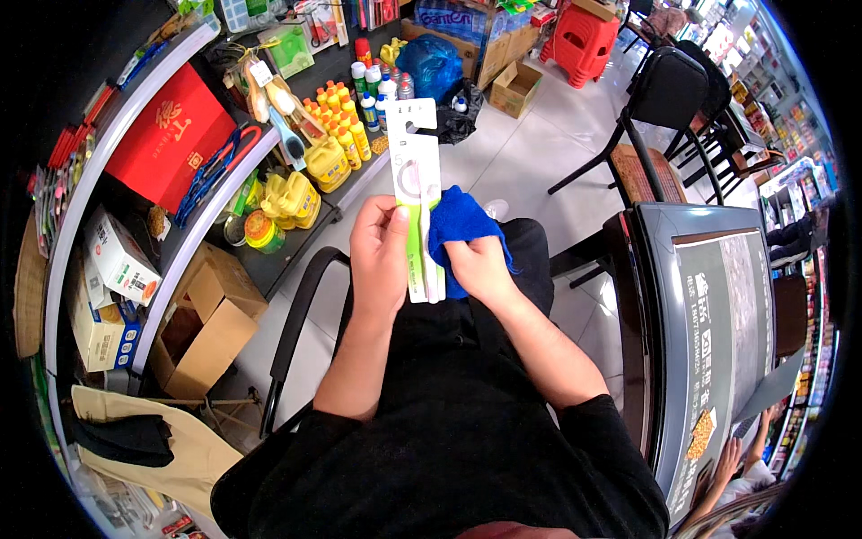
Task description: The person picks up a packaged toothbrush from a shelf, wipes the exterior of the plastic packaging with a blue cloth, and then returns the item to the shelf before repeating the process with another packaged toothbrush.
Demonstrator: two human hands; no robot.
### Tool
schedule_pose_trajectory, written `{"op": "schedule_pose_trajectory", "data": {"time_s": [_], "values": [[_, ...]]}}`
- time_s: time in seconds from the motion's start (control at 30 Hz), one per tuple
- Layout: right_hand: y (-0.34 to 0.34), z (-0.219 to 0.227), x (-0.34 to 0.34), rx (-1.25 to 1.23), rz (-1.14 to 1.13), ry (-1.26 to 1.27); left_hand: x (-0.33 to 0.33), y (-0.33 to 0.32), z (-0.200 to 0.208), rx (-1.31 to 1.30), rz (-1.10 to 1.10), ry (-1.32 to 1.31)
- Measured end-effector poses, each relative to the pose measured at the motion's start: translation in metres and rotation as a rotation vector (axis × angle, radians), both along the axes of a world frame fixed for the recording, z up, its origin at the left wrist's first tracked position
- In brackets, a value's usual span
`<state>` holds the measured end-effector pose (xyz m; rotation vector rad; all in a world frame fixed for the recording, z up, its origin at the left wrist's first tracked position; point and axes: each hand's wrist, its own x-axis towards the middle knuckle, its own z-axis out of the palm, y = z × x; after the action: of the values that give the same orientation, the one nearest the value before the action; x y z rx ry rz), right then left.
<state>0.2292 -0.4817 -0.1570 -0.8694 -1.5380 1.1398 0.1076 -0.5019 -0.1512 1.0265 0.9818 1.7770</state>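
Observation:
My left hand (377, 247) is closed on a long, narrow hang-card package (417, 189) in white and green. It stands upright over my lap, with its thumb-side edge gripped at the lower half. A slim pale stick-like item runs along its front; its exact kind is not clear. In my right hand (480, 265) a blue cloth (462, 225) is bunched, its fingers closed and partly hidden in the folds. The cloth touches the right edge of the package.
Shelves on the left hold a red box (171, 135), yellow jugs (292, 199) and several yellow bottles (346, 121). An open cardboard box (211, 323) stands below. At right are a dark table (664, 359) and a black chair (664, 99). Another person's hand (729, 463) rests near the table's lower edge.

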Motion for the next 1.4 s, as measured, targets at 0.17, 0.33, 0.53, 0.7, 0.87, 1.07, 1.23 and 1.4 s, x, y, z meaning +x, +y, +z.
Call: {"op": "schedule_pose_trajectory", "data": {"time_s": [0.17,0.33,0.53,0.7,0.87,1.07,1.23,1.4], "values": [[0.017,0.024,0.001,-0.014,-0.007,0.076,-0.009,0.004,0.001,-0.001,-0.126,0.105],[0.020,0.017,0.001,0.008,0.025,-0.050,-0.006,0.004,-0.002,0.026,-0.071,-0.029],[0.009,-0.002,0.001,-0.109,0.150,-0.014,-0.012,0.010,-0.009,0.005,-0.036,-0.053],[0.013,0.009,0.006,-0.150,0.196,0.067,-0.019,0.008,-0.003,0.028,-0.090,0.157],[0.017,0.017,0.006,-0.119,0.126,0.018,-0.013,0.001,-0.008,0.024,-0.136,0.098],[0.009,-0.005,0.001,-0.128,0.192,0.022,-0.012,0.012,-0.012,0.008,-0.010,-0.004],[-0.004,-0.021,-0.003,-0.053,0.259,-0.052,-0.023,0.022,-0.010,0.029,0.030,-0.199],[-0.012,-0.034,0.001,-0.170,0.263,0.011,-0.021,0.020,-0.008,-0.009,-0.018,-0.206]]}}
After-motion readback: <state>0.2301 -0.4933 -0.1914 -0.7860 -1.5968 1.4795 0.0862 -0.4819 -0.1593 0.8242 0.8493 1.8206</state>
